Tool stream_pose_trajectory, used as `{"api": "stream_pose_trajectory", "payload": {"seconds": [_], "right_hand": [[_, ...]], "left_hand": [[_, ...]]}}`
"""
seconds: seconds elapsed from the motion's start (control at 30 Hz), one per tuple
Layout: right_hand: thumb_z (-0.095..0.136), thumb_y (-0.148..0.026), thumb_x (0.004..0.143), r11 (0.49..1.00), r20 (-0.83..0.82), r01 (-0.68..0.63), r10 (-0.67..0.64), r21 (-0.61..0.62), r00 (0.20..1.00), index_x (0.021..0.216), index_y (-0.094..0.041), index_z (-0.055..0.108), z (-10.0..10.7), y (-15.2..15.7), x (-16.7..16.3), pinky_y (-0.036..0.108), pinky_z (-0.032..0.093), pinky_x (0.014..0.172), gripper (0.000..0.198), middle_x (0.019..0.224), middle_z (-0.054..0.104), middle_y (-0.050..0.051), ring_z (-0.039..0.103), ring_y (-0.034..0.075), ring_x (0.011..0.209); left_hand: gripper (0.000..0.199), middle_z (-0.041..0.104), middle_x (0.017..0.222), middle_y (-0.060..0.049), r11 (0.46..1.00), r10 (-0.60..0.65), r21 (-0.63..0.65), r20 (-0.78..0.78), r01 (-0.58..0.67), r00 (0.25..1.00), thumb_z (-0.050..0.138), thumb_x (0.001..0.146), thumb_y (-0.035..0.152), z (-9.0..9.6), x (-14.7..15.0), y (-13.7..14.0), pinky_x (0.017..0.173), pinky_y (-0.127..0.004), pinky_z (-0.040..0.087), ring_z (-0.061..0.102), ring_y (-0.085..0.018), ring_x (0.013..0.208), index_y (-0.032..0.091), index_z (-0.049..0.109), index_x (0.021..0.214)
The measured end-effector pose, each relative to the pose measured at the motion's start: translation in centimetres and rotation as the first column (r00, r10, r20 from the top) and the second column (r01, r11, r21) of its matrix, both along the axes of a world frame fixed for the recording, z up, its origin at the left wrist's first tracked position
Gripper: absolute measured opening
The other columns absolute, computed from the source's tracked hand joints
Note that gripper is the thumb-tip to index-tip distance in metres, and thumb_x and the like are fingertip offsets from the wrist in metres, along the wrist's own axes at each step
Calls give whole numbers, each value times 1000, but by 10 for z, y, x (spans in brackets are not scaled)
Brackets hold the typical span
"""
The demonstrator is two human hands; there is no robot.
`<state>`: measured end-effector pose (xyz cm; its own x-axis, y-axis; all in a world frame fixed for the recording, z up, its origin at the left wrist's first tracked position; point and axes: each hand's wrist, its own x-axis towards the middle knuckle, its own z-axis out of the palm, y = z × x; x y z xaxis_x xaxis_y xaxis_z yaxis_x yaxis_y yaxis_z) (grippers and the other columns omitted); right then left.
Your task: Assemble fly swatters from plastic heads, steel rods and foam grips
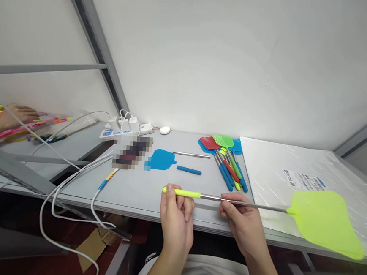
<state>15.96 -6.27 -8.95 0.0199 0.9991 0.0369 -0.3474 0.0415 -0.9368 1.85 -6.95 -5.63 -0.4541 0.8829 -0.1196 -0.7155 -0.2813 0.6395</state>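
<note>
Between my two hands a yellow fly swatter (324, 220) is held level above the table's front edge. My left hand (177, 215) is closed around its yellow grip, thumb on top. My right hand (241, 216) pinches the metal rod partway along, and the flat yellow head reaches out to the right. Beyond my hands lie separate parts: a blue swatter head (162, 159), a thin metal rod (191, 155) and a blue handle sleeve (189, 170). A pile of fly swatters (228, 160) in red, green, blue and yellow lies behind my right hand.
A white plastic package (270, 169) with a label covers the table's right side. Toward the back left are a power strip (126, 131) with plugs, a small white oval object (165, 130) and a blurred-out item. White cables hang over the edge. Another person's hand (20, 114) is at far left.
</note>
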Motion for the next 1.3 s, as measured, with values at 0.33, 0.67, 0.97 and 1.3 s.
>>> {"api": "stream_pose_trajectory", "payload": {"seconds": [0.33,0.67,0.97,1.3], "right_hand": [[51,-58,89,977,-468,170,-210,-127,858,97,-22,70,19,7,24,25,40,47,41,58,46,-2,42,12,54],[56,-47,91,932,-251,362,-354,-16,901,101,-20,72,17,2,-24,26,38,52,33,63,50,-1,41,12,57],[44,-47,97,939,-251,345,-331,10,909,115,-16,66,22,-2,-46,25,38,53,42,62,45,-4,40,10,54],[48,-49,95,992,-110,102,-94,77,989,114,-26,58,22,-5,-38,22,43,57,31,78,51,-3,47,9,61]], "left_hand": [[24,28,49,11,986,148,74,-12,-147,989,64,88,40,8,-53,12,42,-20,29,23,-3,35,18,55,81],[28,29,50,11,984,178,-25,68,-176,982,61,90,45,12,-15,4,42,-19,28,20,-3,35,21,50,79],[30,25,51,11,995,95,17,77,-96,992,55,92,49,11,10,-1,42,-20,25,19,-4,38,21,50,83],[32,40,46,8,953,-297,-17,-270,304,916,61,91,39,-16,32,-16,47,-18,30,35,-6,45,18,49,69]]}}
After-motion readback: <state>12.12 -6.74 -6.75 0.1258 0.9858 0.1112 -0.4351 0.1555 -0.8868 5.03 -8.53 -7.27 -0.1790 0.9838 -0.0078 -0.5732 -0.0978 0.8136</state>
